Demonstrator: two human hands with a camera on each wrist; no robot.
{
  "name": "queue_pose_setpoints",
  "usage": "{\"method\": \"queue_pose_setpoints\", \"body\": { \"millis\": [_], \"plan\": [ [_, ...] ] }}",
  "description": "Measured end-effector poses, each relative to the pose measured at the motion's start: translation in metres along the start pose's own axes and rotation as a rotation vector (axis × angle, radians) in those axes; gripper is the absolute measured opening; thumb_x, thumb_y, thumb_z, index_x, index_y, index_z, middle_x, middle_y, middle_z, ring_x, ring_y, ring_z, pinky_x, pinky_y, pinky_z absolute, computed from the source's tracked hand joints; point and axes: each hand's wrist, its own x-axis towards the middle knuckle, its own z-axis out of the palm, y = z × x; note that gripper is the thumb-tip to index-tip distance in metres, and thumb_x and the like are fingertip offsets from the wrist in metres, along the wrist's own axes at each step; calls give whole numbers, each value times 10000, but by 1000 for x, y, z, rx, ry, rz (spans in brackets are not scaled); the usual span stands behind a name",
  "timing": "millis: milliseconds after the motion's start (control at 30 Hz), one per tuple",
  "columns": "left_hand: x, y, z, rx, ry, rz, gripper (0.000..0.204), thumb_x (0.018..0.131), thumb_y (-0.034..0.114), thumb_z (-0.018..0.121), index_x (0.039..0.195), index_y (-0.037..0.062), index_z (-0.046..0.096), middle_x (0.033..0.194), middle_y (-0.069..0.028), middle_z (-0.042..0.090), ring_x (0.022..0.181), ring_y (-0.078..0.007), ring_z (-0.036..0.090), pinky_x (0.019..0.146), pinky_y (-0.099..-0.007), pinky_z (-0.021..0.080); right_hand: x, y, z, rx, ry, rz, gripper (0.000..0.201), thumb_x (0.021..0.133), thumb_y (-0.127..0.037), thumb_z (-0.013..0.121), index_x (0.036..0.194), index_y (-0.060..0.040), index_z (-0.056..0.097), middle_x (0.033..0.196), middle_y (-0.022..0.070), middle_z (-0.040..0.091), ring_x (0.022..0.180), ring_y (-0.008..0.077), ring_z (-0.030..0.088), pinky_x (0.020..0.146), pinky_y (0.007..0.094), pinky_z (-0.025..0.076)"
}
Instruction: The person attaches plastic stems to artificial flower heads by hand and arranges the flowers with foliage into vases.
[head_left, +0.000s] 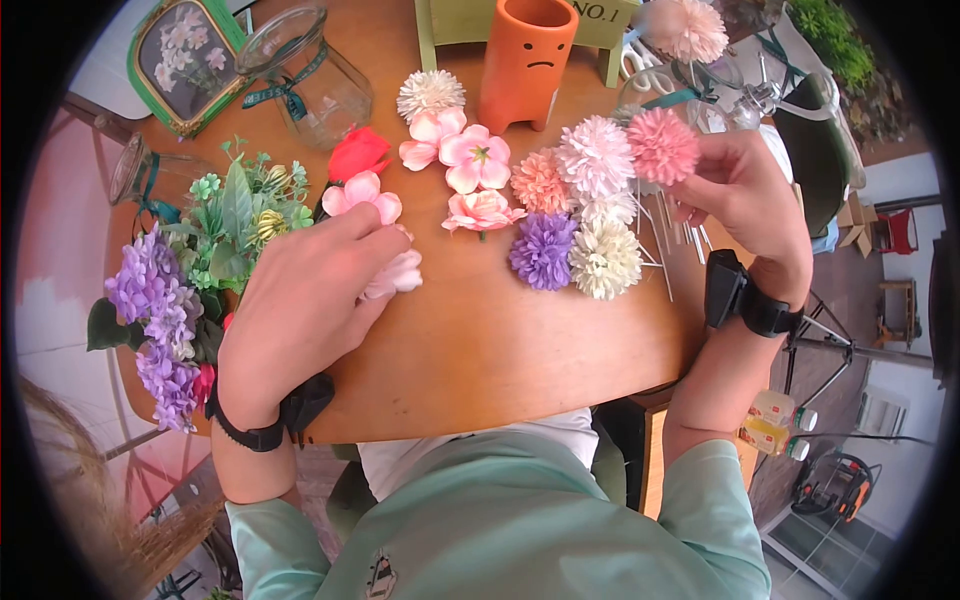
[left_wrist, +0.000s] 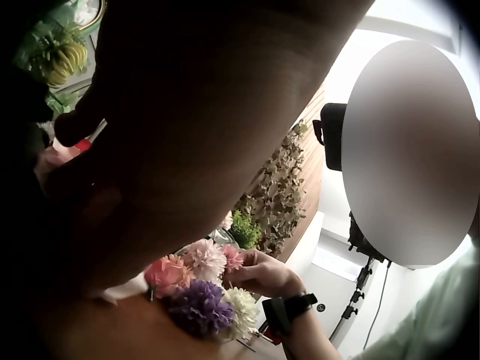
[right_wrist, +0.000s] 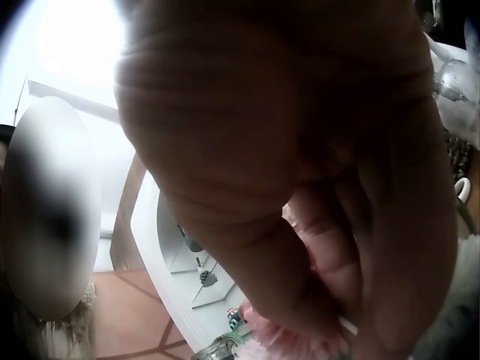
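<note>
My right hand (head_left: 745, 185) pinches a coral-pink pompom flower (head_left: 663, 146) just under its head, at the right of the table in the head view. Close beside it lies a cluster of pompom flowers: a pale pink one (head_left: 594, 158), a purple one (head_left: 543, 251) and a cream one (head_left: 605, 258). On the left, my left hand (head_left: 310, 295) has its curled fingers on a light pink flower (head_left: 393, 278), partly hidden under them. Another pink blossom (head_left: 362, 197) and a red rose (head_left: 359, 154) lie just beyond those fingertips.
Several pink blossoms (head_left: 476, 158) lie mid-table before an orange sad-faced pot (head_left: 525, 65). Purple hydrangeas (head_left: 160, 310) and green sprigs (head_left: 235, 205) lie at left. Glass vases (head_left: 330, 95) and a framed flower picture (head_left: 188, 60) stand behind. White stems (head_left: 662, 245) lie near my right hand.
</note>
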Motion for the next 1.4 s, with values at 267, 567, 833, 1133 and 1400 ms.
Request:
{"method": "queue_pose_setpoints", "body": {
  "millis": [267, 567, 833, 1133, 1400],
  "plan": [
    [19, 3, 4, -291, 582, 71, 292, 832, 50, 828, 1108, 31, 732, 1014, -100, 694, 849, -256, 698, 756, -312, 558, 7, -4, 21, -188, -180, 101, 174, 897, -113, 789, 820, 34, 740, 664, 29, 688, 580, 87, 656, 529, 259, 510],
    [21, -2, 1, -541, 776, -207, 280, 901, 73, 805, 1153, -17, 722, 1036, -52, 735, 896, -96, 657, 776, -247, 527, 0, -9, 9, -292, -192, 147, 232, 837, -145, 879, 752, 27, 747, 629, 46, 687, 547, 90, 631, 515, 255, 485],
    [19, -15, 13, 308, 647, -230, 372, 817, -7, 709, 1186, 42, 711, 1344, -156, 645, 1206, -365, 608, 983, -441, 510, -6, -9, -10, -168, -56, 141, 332, 839, -266, 925, 747, 4, 755, 617, 0, 654, 537, 49, 569, 486, 223, 407],
    [45, -12, 30, -113, 519, -50, 418, 944, 128, 680, 1356, 59, 664, 1507, -185, 546, 1187, -357, 657, 1060, -467, 481, -3, 2, -24, -118, 311, -13, 424, 936, -396, 834, 727, -46, 717, 598, -25, 614, 506, 27, 514, 462, 205, 352],
    [55, -23, 42, -62, 419, -2, 343, 986, 177, 714, 1274, -8, 709, 1383, -168, 638, 1128, -328, 676, 975, -387, 526, -5, 40, -40, -475, 103, 152, 321, 804, -242, 865, 938, 34, 770, 765, 62, 705, 620, 147, 650, 545, 307, 490]
  ]
}}
